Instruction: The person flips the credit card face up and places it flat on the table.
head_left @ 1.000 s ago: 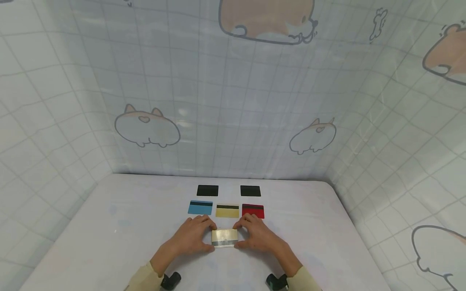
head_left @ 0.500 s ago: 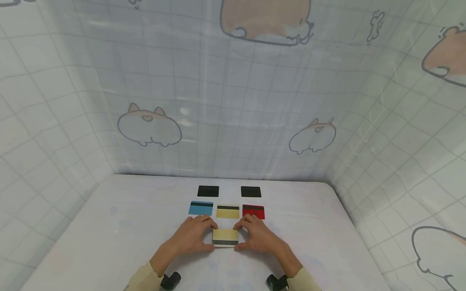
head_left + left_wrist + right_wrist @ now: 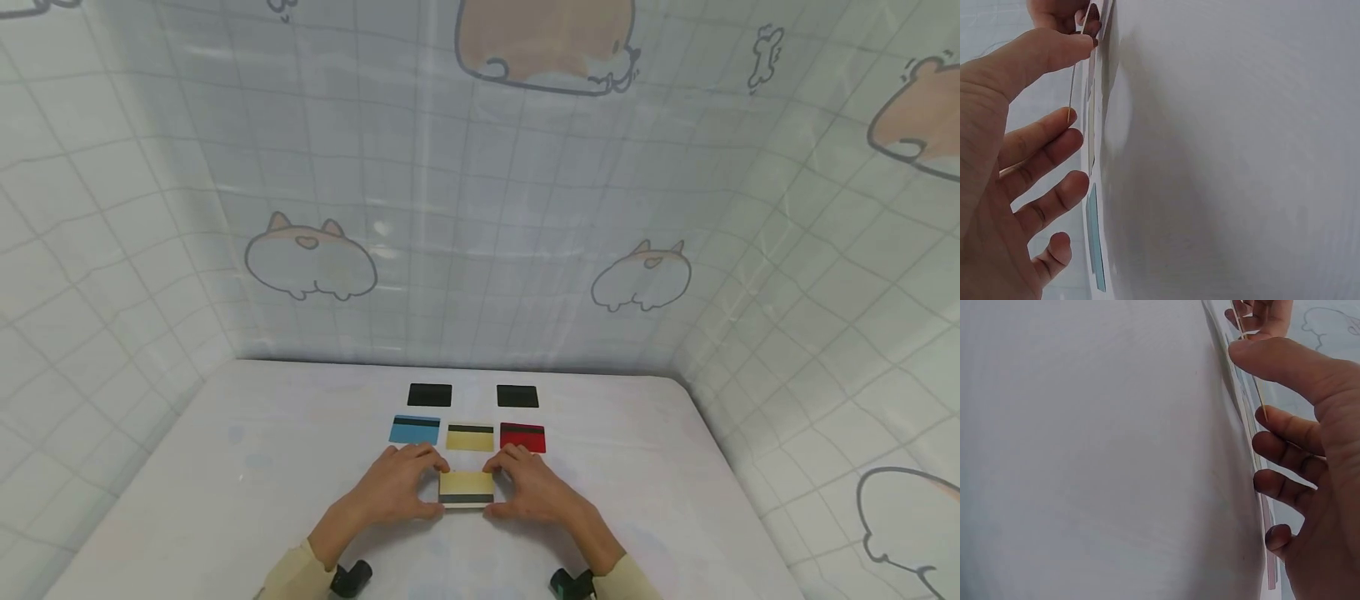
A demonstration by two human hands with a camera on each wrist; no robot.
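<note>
A yellow card (image 3: 466,482) with a dark stripe near its lower edge is held between both hands at the front middle of the table. My left hand (image 3: 397,487) pinches its left end between thumb and index finger. On the opposite end, my right hand (image 3: 531,489) has the same pinch. In the left wrist view the card's thin edge (image 3: 1072,90) shows side-on, slightly above the tabletop. The right wrist view also gives the card edge-on (image 3: 1260,397), with the other fingers spread loosely beneath.
Just beyond the hands lie a blue card (image 3: 415,431), another yellow card (image 3: 470,438) and a red card (image 3: 522,436) in a row. Farther back are two black cards (image 3: 430,395). The white table (image 3: 262,467) meets patterned curtains (image 3: 465,275) on its sides and back.
The card's bright glare has gone, its stripe turning from grey to dark, as its tilt changes slightly. Both hands keep their pinch and stay nearly in place.
</note>
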